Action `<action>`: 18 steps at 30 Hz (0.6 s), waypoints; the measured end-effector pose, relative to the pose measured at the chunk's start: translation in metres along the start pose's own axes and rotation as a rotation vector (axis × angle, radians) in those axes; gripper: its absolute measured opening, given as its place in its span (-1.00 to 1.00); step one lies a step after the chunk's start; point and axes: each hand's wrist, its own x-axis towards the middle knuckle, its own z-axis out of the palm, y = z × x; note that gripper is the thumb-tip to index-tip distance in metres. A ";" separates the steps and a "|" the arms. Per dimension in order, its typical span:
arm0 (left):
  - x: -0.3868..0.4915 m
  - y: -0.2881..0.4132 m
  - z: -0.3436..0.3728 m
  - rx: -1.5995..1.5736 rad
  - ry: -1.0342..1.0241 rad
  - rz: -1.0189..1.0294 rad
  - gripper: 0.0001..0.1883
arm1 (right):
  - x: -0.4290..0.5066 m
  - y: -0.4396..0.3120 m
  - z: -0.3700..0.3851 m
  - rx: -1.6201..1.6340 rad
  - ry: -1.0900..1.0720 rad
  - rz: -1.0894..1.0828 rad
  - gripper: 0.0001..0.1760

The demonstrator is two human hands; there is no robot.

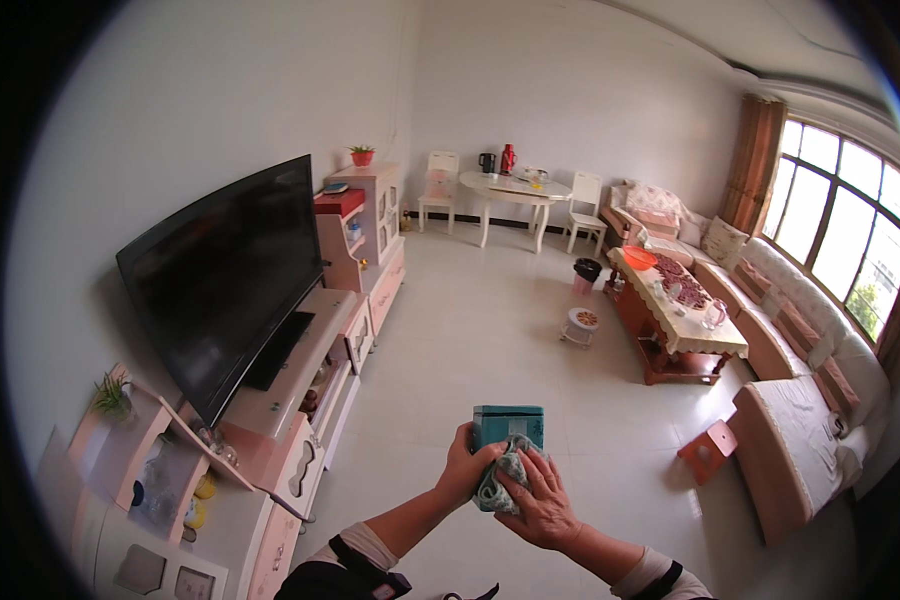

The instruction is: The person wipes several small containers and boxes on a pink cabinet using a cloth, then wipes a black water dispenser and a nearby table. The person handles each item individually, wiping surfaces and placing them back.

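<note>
A teal box (pixel 504 421), shaped like a tea tin and bearing some dark writing, is held up in front of me above the floor. My left hand (pixel 466 466) grips it along its left side, the thumb lying across the front. Bunched against the lower front of the box is a patterned grey-green cloth (pixel 504 484). My right hand (pixel 541 501) presses this cloth onto the box with its fingers spread over it. Cloth and fingers hide much of the box's lower face.
A pink-and-white TV cabinet (pixel 300 450) with a large television (pixel 225 277) runs along the left. On the right stand a cloth-covered coffee table (pixel 709 341), an orange stool (pixel 709 450) and a long sofa (pixel 780 435). A small round stool (pixel 581 322) and a bin (pixel 586 274) stand farther off.
</note>
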 end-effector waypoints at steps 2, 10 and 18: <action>-0.002 0.008 -0.006 0.042 0.018 -0.006 -0.28 | 0.016 0.011 0.002 0.099 0.048 -0.045 -0.30; -0.018 0.027 -0.020 0.215 0.211 0.210 -0.28 | 0.071 0.029 0.031 1.252 0.059 0.455 -0.12; -0.050 0.055 -0.027 0.272 0.508 0.344 -0.35 | 0.074 0.017 0.054 1.599 -0.356 0.653 -0.43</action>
